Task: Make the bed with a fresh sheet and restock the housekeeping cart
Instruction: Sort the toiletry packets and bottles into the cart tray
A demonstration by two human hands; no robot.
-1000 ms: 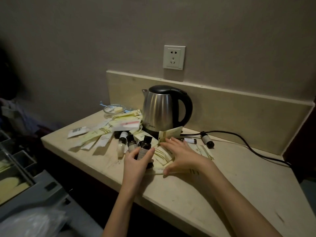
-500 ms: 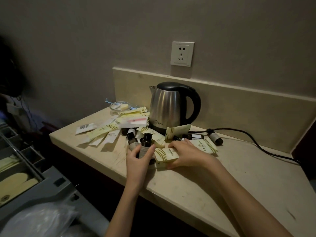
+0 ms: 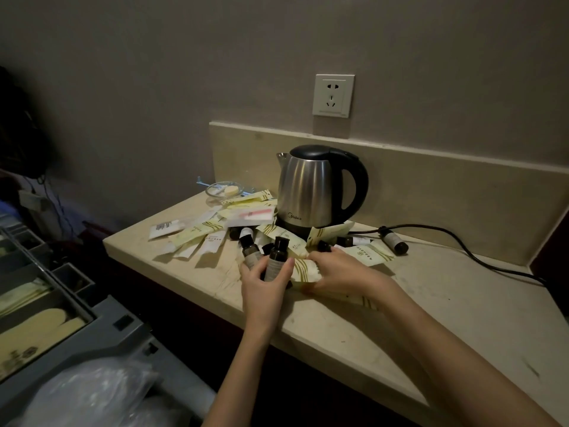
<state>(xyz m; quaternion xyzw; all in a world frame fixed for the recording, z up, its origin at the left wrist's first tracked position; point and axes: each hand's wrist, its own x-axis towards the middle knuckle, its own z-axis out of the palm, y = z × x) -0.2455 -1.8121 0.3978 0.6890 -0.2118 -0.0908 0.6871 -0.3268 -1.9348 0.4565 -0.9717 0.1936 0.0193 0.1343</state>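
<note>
The left hand (image 3: 264, 285) grips 2 small dark toiletry bottles (image 3: 277, 257) upright at the front of the counter (image 3: 446, 309), fingers and thumb curled round them. Each bottle is dark brown with a black screw cap and a pale paper label on its body; the nearer one stands taller in view, the other just behind it to the left. The right hand (image 3: 341, 269) lies just beside them, fingers bent down on a cream amenity packet (image 3: 308, 269) printed with olive-green wavy stripes, pinching its edge against the counter.

More packets of the same cream and green look are strewn (image 3: 197, 235) across the counter's left part, some long and narrow, 1 white with a barcode-like print (image 3: 166, 228), and 1 white with a pink strip (image 3: 251, 215) leaning near the kettle. Another striped packet (image 3: 369, 254) lies to the right of the right hand. A further dark bottle (image 3: 395, 241) lies on its side near the cable, and 1 with a white label (image 3: 354, 241) lies beside the kettle's base.

A steel electric kettle (image 3: 311, 186) with a black lid and handle stands at the back, its black cable (image 3: 462, 248) running off to the right. A clear glass dish (image 3: 224, 190) holding a pale round soap sits at the back-left corner. A white wall socket (image 3: 333, 95) is mounted above.

At lower left is the grey housekeeping cart (image 3: 101, 331), its tray compartments holding pale yellow flat items (image 3: 37, 325), with clear plastic wrap (image 3: 86, 396) in front.
</note>
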